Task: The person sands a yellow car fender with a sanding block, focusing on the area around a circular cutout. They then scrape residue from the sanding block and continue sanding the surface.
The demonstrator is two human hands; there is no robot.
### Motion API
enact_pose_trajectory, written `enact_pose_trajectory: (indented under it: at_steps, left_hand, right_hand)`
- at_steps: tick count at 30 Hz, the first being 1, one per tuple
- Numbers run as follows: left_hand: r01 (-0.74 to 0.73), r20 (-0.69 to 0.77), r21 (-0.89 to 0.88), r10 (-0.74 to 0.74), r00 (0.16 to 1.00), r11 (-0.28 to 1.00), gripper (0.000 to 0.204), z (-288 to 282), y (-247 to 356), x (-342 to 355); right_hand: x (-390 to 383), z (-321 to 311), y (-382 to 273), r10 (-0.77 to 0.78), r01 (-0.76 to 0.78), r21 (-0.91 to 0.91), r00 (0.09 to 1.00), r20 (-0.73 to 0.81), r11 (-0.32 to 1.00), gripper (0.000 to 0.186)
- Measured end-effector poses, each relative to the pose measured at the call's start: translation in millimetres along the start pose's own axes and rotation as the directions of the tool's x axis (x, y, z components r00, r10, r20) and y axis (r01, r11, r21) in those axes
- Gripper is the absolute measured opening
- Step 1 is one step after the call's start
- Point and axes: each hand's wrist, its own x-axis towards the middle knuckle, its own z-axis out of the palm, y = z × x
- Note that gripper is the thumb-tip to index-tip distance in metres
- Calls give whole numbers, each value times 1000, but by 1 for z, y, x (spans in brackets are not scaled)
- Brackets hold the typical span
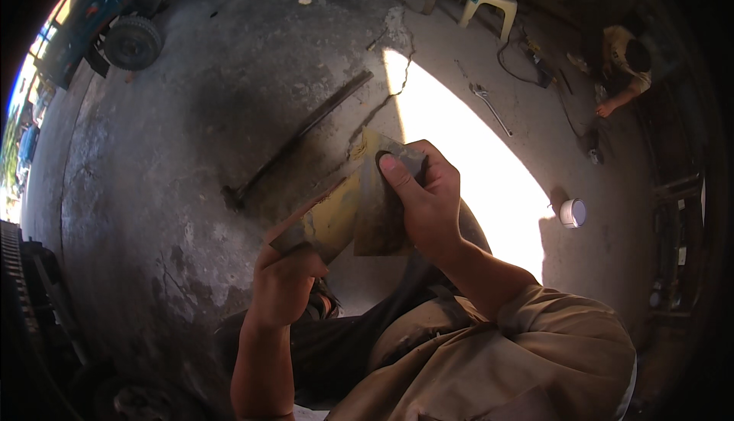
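My left hand (284,289) is closed around the lower end of a flat scraper plate (330,218), its face streaked with yellow paste. In my right hand (434,203) is a second flat scraper plate (380,222), gripped with the thumb on its face and the fingers behind. Yellow smears mark its upper corner, and grey residue covers much of the rest. The two plates meet or overlap in front of my lap; whether they touch is unclear. Fingers of both hands are partly hidden behind the plates.
Beyond my hands a long metal bar (302,137) lies on the concrete floor (191,146). An adjustable wrench (491,109) and a white tub (573,213) are to the right. Another person (627,58) crouches far right, near cables. A stool (495,4) and a blue vehicle's wheel (132,42) stand farther back.
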Motion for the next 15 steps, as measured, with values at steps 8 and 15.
enact_pose_trajectory:
  at_steps: [8, 15]
  left_hand:
    - [-16, 222, 146, -17, 975, 989, 69, 9, 7, 8]
    - [272, 226, -152, -235, 945, 950, 73, 19, 14, 9]
  right_hand:
    - [-11, 11, -2, -42, 47, -104, 998, 47, 993, 18]
    - [-10, 18, -15, -86, 107, -168, 988, 130, 980, 19]
